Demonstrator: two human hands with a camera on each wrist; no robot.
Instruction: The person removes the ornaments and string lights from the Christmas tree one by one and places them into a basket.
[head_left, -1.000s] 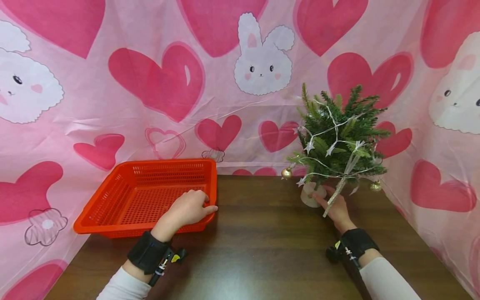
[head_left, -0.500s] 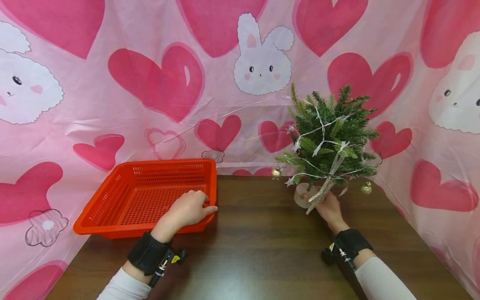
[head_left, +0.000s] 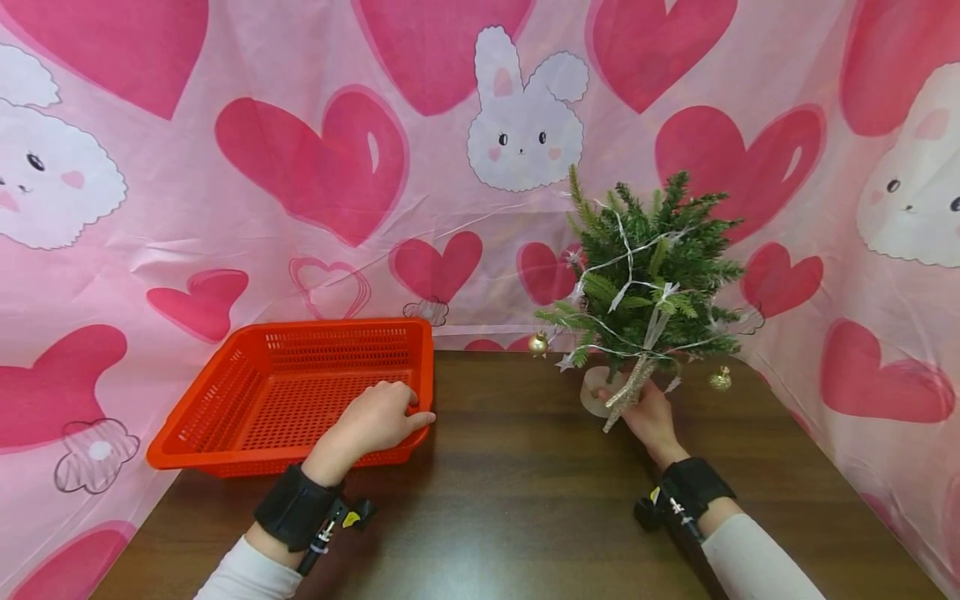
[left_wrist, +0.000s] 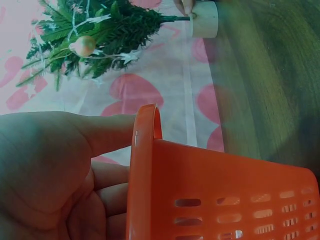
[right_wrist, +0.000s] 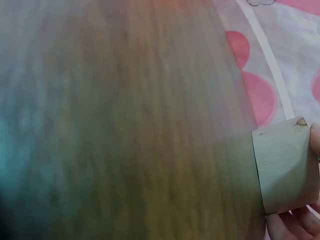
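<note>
In the head view my left hand grips the right rim of an orange plastic basket, and the left wrist view shows the fingers and thumb around that slotted wall's rim. To the right, my right hand holds a small artificial Christmas tree by its round pale wooden base. Fingers show on both sides of the base in the right wrist view. White star string lights, gold baubles and a glittery gold ornament hang on the tree.
Both hands work over a dark wooden table. A pink cloth with hearts and rabbit faces hangs behind the table and along its sides. Black straps with small cameras circle both wrists.
My right hand has moved the Christmas tree leftward across the table. The left hand and the orange basket have stayed where they were.
</note>
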